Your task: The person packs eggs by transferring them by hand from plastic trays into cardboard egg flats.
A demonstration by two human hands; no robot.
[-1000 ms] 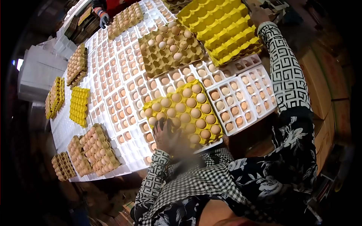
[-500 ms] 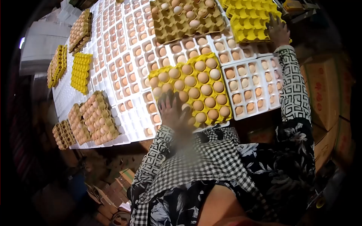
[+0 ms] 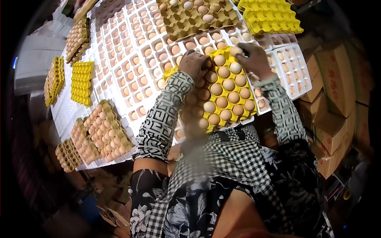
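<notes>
A yellow egg tray (image 3: 249, 110) filled with brown and pale eggs lies right in front of me. My right hand (image 3: 256, 61) is at its far right corner, fingers closed around a pale egg (image 3: 235, 51). Over the far left part of the tray, my left hand (image 3: 193, 64) is curled with its fingertips down among the eggs; what it grips is hidden. Beneath and around the yellow tray are white trays (image 3: 294, 71) with eggs in their square cells.
Beyond my hands is a brown pulp tray (image 3: 182, 25) with a few eggs. A stack of yellow trays (image 3: 270, 18) stands at the far right. Filled pulp trays (image 3: 107, 131) and a yellow tray (image 3: 82, 83) are on the left. Cardboard boxes (image 3: 333, 107) stand at right.
My right hand has left the yellow tray stack and come to the near tray's far right corner, now holding an egg. My left hand has moved up toward that tray's far edge and curled.
</notes>
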